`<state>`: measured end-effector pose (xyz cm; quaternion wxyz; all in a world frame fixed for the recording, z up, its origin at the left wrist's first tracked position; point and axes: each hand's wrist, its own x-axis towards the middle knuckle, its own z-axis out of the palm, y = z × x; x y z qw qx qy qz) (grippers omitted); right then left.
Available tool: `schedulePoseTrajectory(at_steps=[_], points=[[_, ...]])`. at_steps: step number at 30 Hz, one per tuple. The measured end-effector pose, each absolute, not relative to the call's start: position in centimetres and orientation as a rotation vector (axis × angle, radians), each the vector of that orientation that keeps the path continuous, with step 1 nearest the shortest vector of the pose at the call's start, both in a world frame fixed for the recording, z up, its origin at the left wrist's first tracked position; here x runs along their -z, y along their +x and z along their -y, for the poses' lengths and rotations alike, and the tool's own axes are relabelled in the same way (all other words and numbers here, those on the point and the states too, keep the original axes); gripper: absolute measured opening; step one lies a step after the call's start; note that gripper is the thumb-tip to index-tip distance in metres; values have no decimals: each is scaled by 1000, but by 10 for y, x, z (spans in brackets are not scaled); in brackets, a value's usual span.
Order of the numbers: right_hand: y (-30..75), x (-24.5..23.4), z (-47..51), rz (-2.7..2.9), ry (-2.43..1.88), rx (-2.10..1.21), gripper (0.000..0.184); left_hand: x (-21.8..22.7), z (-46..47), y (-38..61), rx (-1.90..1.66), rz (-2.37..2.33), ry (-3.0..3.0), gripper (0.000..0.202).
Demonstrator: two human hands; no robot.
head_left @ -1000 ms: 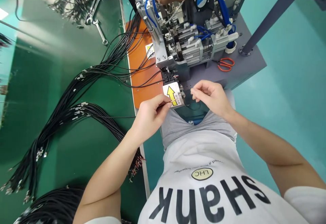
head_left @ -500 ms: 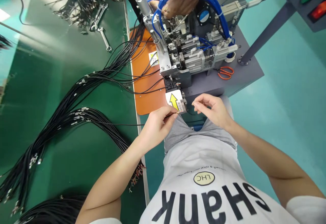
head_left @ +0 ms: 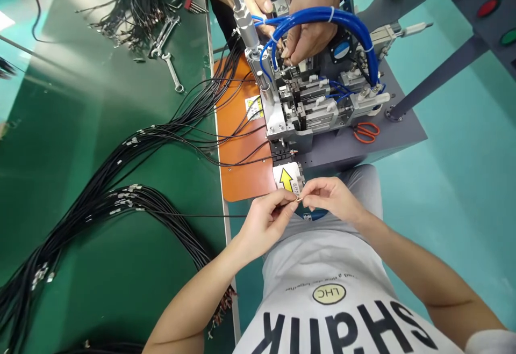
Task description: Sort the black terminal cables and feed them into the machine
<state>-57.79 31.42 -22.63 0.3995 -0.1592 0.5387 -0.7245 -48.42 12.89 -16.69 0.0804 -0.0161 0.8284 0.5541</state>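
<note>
My left hand point(head_left: 266, 219) pinches the end of a thin black cable point(head_left: 189, 215) that runs left across the green bench. My right hand point(head_left: 328, 198) meets it, fingertips pinched on the cable's bared tip, just below the machine's white block with a yellow arrow point(head_left: 287, 178). The grey machine point(head_left: 310, 107) with blue air hoses point(head_left: 322, 16) stands behind. Another person's two hands point(head_left: 282, 10) work on the top of the machine.
Bundles of black cables point(head_left: 100, 203) fan over the green bench point(head_left: 80, 101). Wrenches point(head_left: 171, 69) lie at the far side. An orange mat point(head_left: 237, 150) lies left of the machine; orange scissors point(head_left: 366, 131) sit on its grey base. Signal lamps point(head_left: 487, 7) are at upper right.
My hands have come together: the right hand closed onto the cable tip held by the left. The view has tilted, so the other person's hands show more fully.
</note>
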Motion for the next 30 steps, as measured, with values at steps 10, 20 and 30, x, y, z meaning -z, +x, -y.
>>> schedulePoseTrajectory(at_steps=[10, 20, 30], points=[[-579, 226, -310, -1715, -522, 1924, 12, 183, -122, -489, -1779, -2454, -116, 15], [-553, 221, -317, -2549, -1388, 1535, 54, 188, -125, -487, -1864, -2504, -236, 13], [-563, 216, -304, -1840, -455, 1911, 13, 188, -126, -487, -1888, -2544, -250, 11]])
